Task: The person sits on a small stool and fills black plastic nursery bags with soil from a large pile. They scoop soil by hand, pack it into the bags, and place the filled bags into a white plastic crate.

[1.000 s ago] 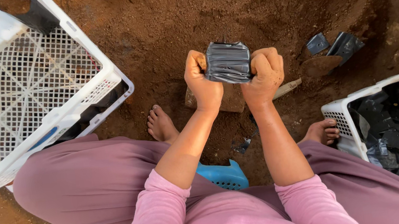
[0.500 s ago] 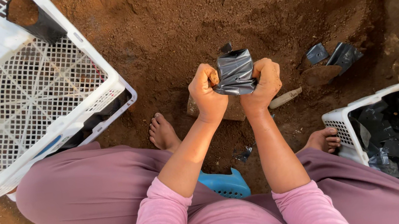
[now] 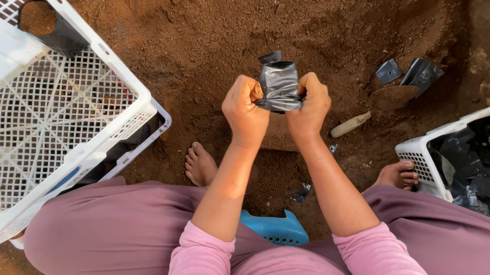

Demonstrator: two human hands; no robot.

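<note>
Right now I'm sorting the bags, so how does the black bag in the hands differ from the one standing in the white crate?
The black bag in the hands is empty and crumpled; the bag in the white crate stands open, filled with soil. The first is gripped between the left hand and right hand above the ground; the second stands untouched in the crate's corner. Both are black plastic.

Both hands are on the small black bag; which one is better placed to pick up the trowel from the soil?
Probably the right hand: the trowel lies on its side, handle pointing toward it. The left hand would have to cross over the black bag.
</note>
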